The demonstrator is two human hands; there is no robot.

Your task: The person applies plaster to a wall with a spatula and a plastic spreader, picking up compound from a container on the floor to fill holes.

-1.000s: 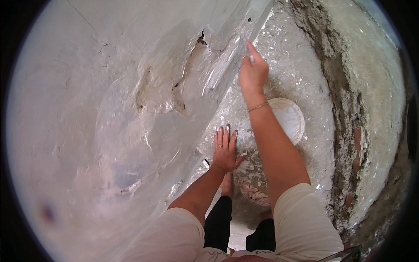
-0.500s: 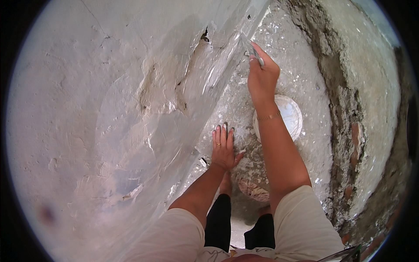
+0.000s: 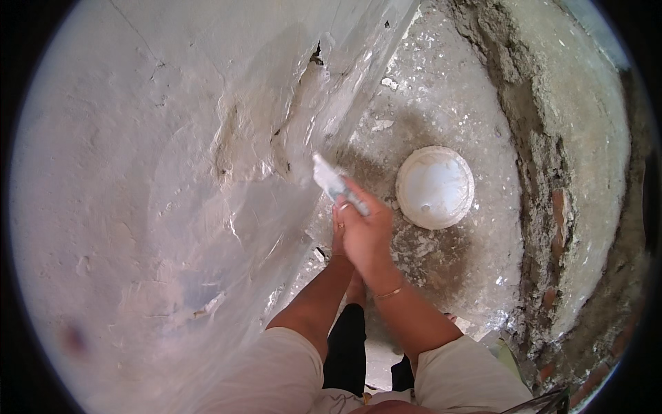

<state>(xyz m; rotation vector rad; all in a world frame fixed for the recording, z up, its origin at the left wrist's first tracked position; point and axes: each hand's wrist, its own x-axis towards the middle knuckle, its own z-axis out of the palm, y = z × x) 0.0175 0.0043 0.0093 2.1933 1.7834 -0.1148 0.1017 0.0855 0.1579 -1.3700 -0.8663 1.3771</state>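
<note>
My right hand (image 3: 369, 231) is closed round the grip of a putty knife (image 3: 329, 179), its blade coated in white paste and pointing up and left, close to the plastered wall (image 3: 172, 159). Behind it, my left hand (image 3: 338, 240) is mostly covered; only part of its edge and a ring show, so its fingers cannot be read. Cracks, a small dark hole (image 3: 316, 55) and a rough broken patch (image 3: 255, 138) mark the wall's plaster. To the right of my hands stands a round bucket (image 3: 400, 185), with a whitish surface within its crusted rim.
The grey floor (image 3: 483, 131) is strewn with white flakes and crumbs, thickest along the foot of the wall. At the right runs a ragged broken strip (image 3: 545, 159) with exposed brick (image 3: 558, 207). My dark-clad leg (image 3: 345, 348) shows below my arms.
My right hand has swung down and left with the putty knife, from the upper wall edge to in front of my left hand. The bucket is now uncovered from behind my forearm.
</note>
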